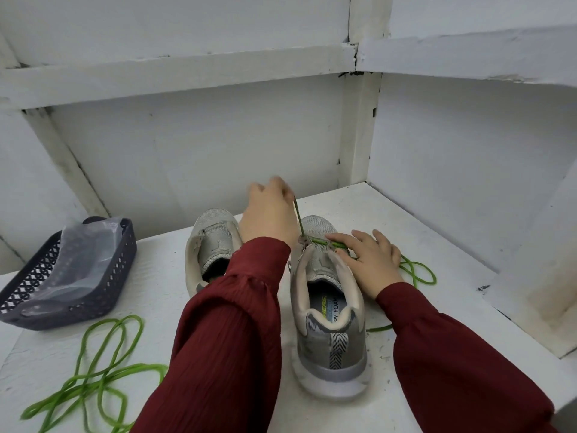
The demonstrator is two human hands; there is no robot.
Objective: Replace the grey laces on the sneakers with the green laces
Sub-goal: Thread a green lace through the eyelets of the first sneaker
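Observation:
Two grey sneakers stand heel toward me on the white table, neither showing a grey lace. A green lace runs across the lowest eyelets of the right sneaker. My left hand is raised above its toe and pinches one end of this lace, pulling it up taut. My right hand rests flat, fingers spread, on the sneaker's right side, over the lace. The remainder of that lace trails on the table to the right. The left sneaker sits partly behind my left sleeve. A second green lace lies loose at front left.
A dark blue plastic basket with a clear plastic bag inside sits at the left. White panelled walls close the table at the back and right, with a raised white ledge at the right.

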